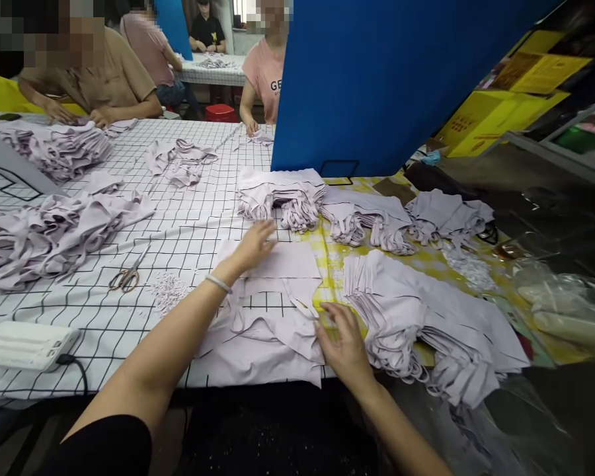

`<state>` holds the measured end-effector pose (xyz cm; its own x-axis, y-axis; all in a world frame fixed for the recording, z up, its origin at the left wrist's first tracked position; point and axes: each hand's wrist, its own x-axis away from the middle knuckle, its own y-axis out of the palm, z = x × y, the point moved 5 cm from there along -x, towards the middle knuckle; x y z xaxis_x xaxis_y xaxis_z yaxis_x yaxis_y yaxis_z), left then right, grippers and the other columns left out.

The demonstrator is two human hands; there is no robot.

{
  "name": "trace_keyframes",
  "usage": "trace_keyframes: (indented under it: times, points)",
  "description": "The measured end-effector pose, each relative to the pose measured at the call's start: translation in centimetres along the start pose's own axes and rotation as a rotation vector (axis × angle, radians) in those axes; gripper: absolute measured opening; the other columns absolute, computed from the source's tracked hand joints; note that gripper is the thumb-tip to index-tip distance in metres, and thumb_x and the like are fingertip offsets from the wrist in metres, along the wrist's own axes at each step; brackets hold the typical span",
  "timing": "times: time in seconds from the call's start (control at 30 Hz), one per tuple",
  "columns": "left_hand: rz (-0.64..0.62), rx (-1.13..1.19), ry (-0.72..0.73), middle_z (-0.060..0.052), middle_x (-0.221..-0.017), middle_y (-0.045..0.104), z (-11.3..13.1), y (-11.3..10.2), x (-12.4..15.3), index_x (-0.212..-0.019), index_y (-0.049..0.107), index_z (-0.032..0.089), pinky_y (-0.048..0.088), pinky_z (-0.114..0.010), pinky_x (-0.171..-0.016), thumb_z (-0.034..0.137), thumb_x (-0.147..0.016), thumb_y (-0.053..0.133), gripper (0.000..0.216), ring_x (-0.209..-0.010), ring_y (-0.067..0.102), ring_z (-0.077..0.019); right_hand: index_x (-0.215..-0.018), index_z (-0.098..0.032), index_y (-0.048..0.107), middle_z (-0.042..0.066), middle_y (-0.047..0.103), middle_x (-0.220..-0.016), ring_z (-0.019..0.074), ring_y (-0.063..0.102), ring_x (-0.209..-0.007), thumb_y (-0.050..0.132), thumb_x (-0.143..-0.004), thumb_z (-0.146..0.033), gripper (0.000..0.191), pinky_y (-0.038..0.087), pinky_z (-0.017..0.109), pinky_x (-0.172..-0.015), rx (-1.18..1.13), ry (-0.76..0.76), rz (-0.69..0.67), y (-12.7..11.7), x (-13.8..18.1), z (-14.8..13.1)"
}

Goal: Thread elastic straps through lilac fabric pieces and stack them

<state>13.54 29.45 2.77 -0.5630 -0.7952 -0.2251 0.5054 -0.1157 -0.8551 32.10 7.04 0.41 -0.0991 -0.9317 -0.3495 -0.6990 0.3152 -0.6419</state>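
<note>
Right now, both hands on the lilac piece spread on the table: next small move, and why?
Probably smooth the right hand along the lilac piece toward its near right corner. The left hand lies flat on the far end, pinning it, while the cloth by the right hand looks folded over and creased, close to the stack beside it.

a garment workshop: stacks of cut lilac fabric pieces (54,235), scissors (125,277), and people sorting at shared tables (188,211).
</note>
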Motion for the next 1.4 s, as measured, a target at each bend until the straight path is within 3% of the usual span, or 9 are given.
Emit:
trace_keyframes:
  times: [0.13, 0.37, 0.53, 0.67, 0.83, 0.97, 1.1, 1.2, 1.4]
  points:
    - [0.288, 0.032, -0.156, -0.009, -0.100, 0.067, -0.7, -6.1, 7.0, -0.094, 0.063, 0.018, 0.047, -0.041, -0.094, 0.029, -0.093, 0.052, 0.016, -0.100, 0.060, -0.0231, -0.118, -0.024, 0.061, 0.011, 0.063, -0.113, 0.0269, 0.059, -0.113, 0.049, -0.097, -0.031, 0.025, 0.050, 0.048, -0.098, 0.016, -0.039, 0.072, -0.7, -3.2, 0.0]
    - [-0.026, 0.142, -0.206, -0.004, -0.083, 0.064, 2.4, -3.9, 19.1, -0.076, 0.063, 0.021, 0.045, -0.035, -0.077, 0.038, -0.089, 0.061, 0.021, -0.083, 0.057, -0.0209, -0.125, -0.019, 0.060, 0.014, 0.062, -0.132, 0.0271, 0.053, -0.129, 0.040, -0.099, -0.029, 0.035, 0.041, 0.051, -0.113, 0.023, -0.239, -0.044, 3.8, -12.5, -1.5]
    - [0.215, -0.057, -0.498, -0.009, -0.089, 0.065, -2.8, -7.3, 14.4, -0.078, 0.060, 0.019, 0.044, -0.038, -0.085, 0.039, -0.090, 0.054, 0.024, -0.090, 0.058, -0.0249, -0.120, -0.014, 0.064, 0.017, 0.066, -0.124, 0.0294, 0.056, -0.122, 0.046, -0.096, -0.022, 0.032, 0.044, 0.050, -0.108, 0.059, -0.341, -0.144, 7.4, -12.7, -5.6]
    - [-0.018, -0.142, -0.800, -0.012, -0.089, 0.068, -7.3, -7.3, 8.2, -0.071, 0.062, 0.018, 0.041, -0.042, -0.090, 0.038, -0.076, 0.072, 0.023, -0.104, 0.058, -0.0339, -0.121, -0.015, 0.063, 0.013, 0.067, -0.123, 0.0298, 0.056, -0.122, 0.049, -0.095, -0.017, 0.030, 0.043, 0.052, -0.108, 0.071, -0.466, -0.268, 8.1, -7.6, -9.8]
    - [-0.207, 0.023, -0.799, -0.001, -0.057, 0.058, -8.5, -5.6, 5.5, -0.057, 0.057, 0.019, 0.040, -0.029, -0.063, 0.015, -0.062, 0.074, 0.018, -0.067, 0.059, -0.0211, -0.121, -0.015, 0.062, 0.010, 0.068, -0.122, 0.0280, 0.054, -0.122, 0.053, -0.094, -0.016, 0.028, 0.041, 0.050, -0.109, -0.005, -0.470, -0.391, 7.0, -0.3, -11.5]
    - [-0.126, 0.105, -0.791, 0.002, -0.059, 0.056, -8.9, -5.6, 5.8, -0.072, 0.055, 0.019, 0.035, -0.025, -0.053, 0.015, -0.070, 0.065, 0.011, -0.057, 0.054, -0.0149, -0.116, -0.017, 0.063, 0.007, 0.070, -0.108, 0.0234, 0.058, -0.109, 0.049, -0.095, -0.012, 0.025, 0.043, 0.045, -0.103, -0.076, -0.444, -0.363, 5.2, 0.7, -10.2]
    - [-0.063, 0.179, -0.820, 0.002, -0.066, 0.061, -9.5, -5.4, 6.1, -0.086, 0.056, 0.019, 0.039, -0.023, -0.054, 0.013, -0.071, 0.064, 0.018, -0.056, 0.057, -0.0134, -0.103, -0.019, 0.065, 0.009, 0.066, -0.095, 0.0253, 0.056, -0.092, 0.052, -0.096, -0.024, 0.016, 0.046, 0.043, -0.082, 0.086, -0.135, -0.128, 2.6, -2.7, -5.3]
    - [-0.035, 0.221, -0.845, 0.001, -0.068, 0.063, -9.9, -5.1, 6.1, -0.089, 0.058, 0.018, 0.040, -0.024, -0.054, 0.012, -0.069, 0.066, 0.022, -0.054, 0.057, -0.0133, -0.085, -0.021, 0.065, 0.007, 0.063, -0.088, 0.0278, 0.054, -0.088, 0.067, -0.086, -0.036, 0.015, 0.043, 0.045, -0.081, 0.199, 0.012, -0.191, 2.4, -4.4, -2.2]
    - [0.027, 0.322, -0.899, 0.000, -0.067, 0.063, -10.6, -4.9, 6.6, -0.091, 0.062, 0.017, 0.041, -0.025, -0.053, 0.014, -0.067, 0.072, 0.026, -0.054, 0.056, -0.0140, -0.082, -0.023, 0.062, 0.004, 0.060, -0.086, 0.0228, 0.057, -0.088, 0.057, -0.093, -0.037, 0.019, 0.046, 0.039, -0.081, -0.118, 0.065, -0.150, 2.1, -4.0, -1.4]
